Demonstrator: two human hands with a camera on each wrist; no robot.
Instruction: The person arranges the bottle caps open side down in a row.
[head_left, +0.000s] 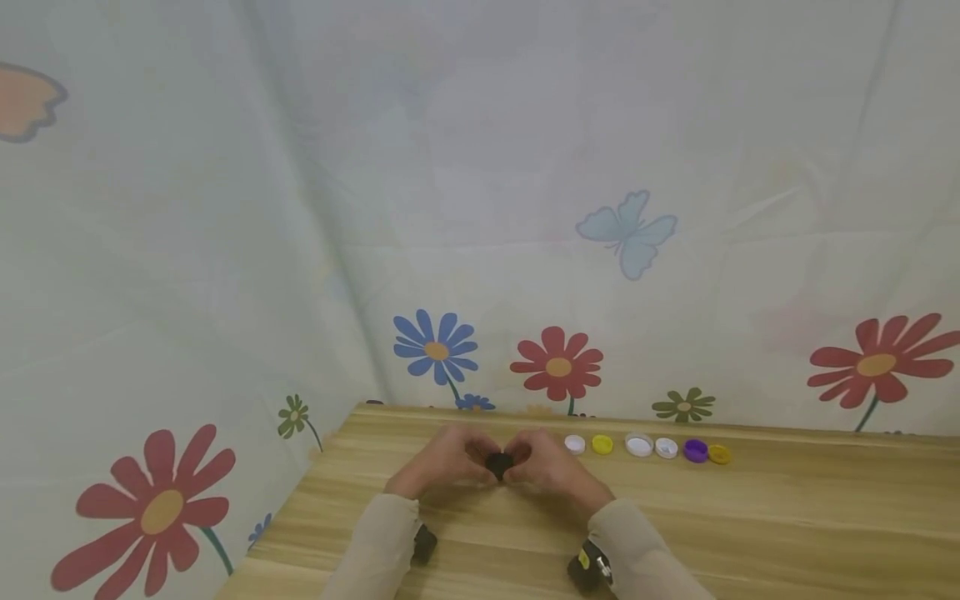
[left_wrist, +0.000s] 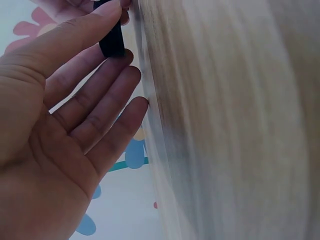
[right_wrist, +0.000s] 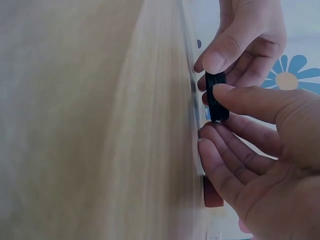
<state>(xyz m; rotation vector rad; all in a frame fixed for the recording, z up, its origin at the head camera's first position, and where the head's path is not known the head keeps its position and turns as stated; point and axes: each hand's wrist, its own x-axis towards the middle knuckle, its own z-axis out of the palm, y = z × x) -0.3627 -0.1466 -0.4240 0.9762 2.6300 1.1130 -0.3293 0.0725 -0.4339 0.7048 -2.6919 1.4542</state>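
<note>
Between both hands, just above the wooden table, is a small black round lid, seen nearly edge-on in the right wrist view. My left hand pinches one side of it, thumb in front and fingers behind. On the opposite side my right hand pinches it too, its thumb lying on the lid's ribbed-looking rim. The other fingers of the left hand are loosely bent beneath. Part of the lid is hidden by the thumbs.
Right of the hands, a row of round lids lies along the table's back: white, yellow, clear-white, another white, purple and orange-yellow. Behind hangs a flower-print curtain. A reddish block-like shape shows beside the right fingers.
</note>
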